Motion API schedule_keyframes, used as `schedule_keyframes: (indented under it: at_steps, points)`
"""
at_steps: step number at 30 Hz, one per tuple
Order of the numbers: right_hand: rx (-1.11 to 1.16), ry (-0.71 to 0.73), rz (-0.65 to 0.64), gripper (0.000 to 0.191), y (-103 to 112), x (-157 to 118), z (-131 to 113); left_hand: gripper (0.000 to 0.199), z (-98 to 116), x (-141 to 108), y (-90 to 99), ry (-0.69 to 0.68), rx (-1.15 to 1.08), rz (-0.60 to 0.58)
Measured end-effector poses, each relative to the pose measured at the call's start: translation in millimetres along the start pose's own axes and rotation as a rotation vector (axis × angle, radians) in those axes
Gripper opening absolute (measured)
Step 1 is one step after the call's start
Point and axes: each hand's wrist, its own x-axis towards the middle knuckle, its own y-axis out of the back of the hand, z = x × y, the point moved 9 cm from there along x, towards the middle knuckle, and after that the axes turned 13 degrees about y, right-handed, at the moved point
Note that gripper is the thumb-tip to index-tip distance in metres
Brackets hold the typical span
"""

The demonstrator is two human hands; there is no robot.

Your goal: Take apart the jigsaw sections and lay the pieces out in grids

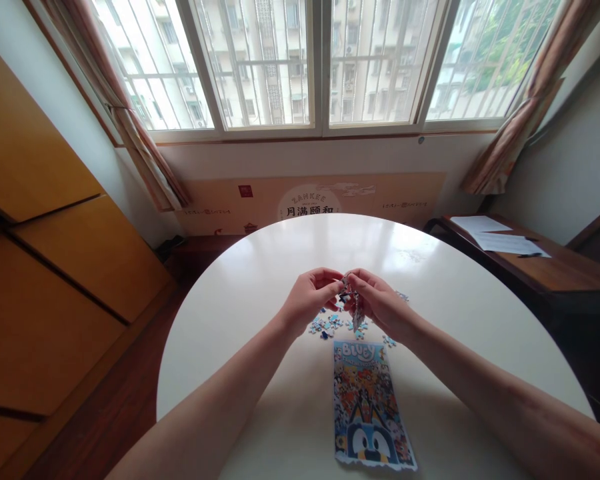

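My left hand (315, 297) and my right hand (375, 300) meet above the white round table (205, 347), fingers pinched on a small cluster of joined puzzle pieces (359, 315). Part of the cluster hangs down between them. Below and around my hands lie several loose puzzle pieces (325, 325), mostly light blue. Nearer to me, a colourful Bluey picture sheet (370, 407) with a torn lower edge lies flat on the table.
A brown side table (570, 267) at the right bears papers (505, 241) and dark pens. Wooden cabinets (55, 267) stand at the left. Behind the table are a printed panel (210, 200), curtains and a barred window.
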Motion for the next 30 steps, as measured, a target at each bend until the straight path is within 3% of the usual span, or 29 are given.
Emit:
schedule_keyframes:
  at_steps: [4, 9, 18, 22, 30]
  points:
    - [0.002, -0.027, 0.05, 0.04, -3, -2, 1, 0.029, 0, 0, 1.6, -0.032, 0.022, 0.051]
    - [-0.114, -0.029, 0.024, 0.04, -3, -1, 3, 0.035, -1, 0, 6.1, -0.017, 0.008, 0.104]
    - [-0.104, -0.036, 0.076, 0.04, 8, 0, 5, 0.031, -21, 4, 4.4, 0.155, -0.181, 0.064]
    - [-0.065, -0.032, 0.122, 0.041, 12, 0, 6, 0.031, -23, 2, -3.3, 0.195, -0.11, 0.005]
    - [-0.11, 0.015, 0.106, 0.036, 12, 0, 6, 0.018, -12, -1, -2.1, 0.116, 0.093, 0.083]
